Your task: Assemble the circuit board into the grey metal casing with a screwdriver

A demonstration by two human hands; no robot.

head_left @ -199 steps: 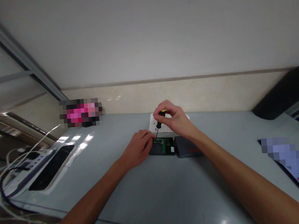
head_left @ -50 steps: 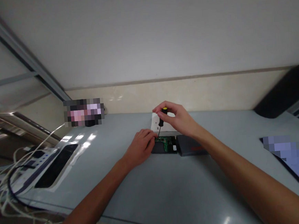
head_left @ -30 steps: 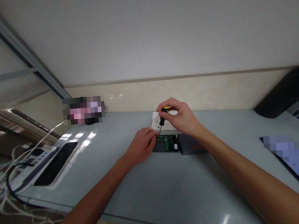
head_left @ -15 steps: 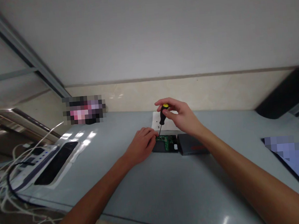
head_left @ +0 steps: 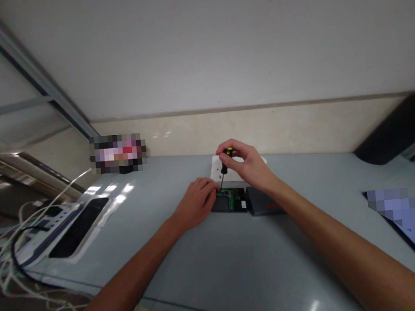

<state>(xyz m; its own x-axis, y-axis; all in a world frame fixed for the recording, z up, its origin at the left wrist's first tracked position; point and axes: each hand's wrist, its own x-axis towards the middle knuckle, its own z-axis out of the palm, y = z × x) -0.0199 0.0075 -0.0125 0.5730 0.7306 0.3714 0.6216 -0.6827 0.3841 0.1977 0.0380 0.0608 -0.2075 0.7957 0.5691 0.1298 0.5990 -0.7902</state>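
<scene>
My right hand (head_left: 246, 162) is closed round a screwdriver (head_left: 224, 167) with a black and yellow handle. The shaft slants down, and its tip meets the upper left part of a green circuit board (head_left: 231, 197). That board sits in a flat black device casing (head_left: 220, 204) on the table. With its fingers together, my left hand (head_left: 199, 201) grips the casing's left end and covers that edge. Beside the casing on the right lies a dark grey box-like cover (head_left: 265, 203), partly behind my right forearm. A white sheet or tray with small dark specks (head_left: 216, 167) lies just behind the board.
The grey table (head_left: 202, 266) meets a wall at the back. To the left are a phone (head_left: 80, 228), a power strip (head_left: 50, 220) and tangled white cables (head_left: 9, 286). A blurred-out object (head_left: 119, 155) stands at the back left, and a screen (head_left: 406, 221) lies at the right.
My right hand has shifted slightly down and left, its fingers turned a little round the screwdriver handle. My left hand and the casing have stayed in place.
</scene>
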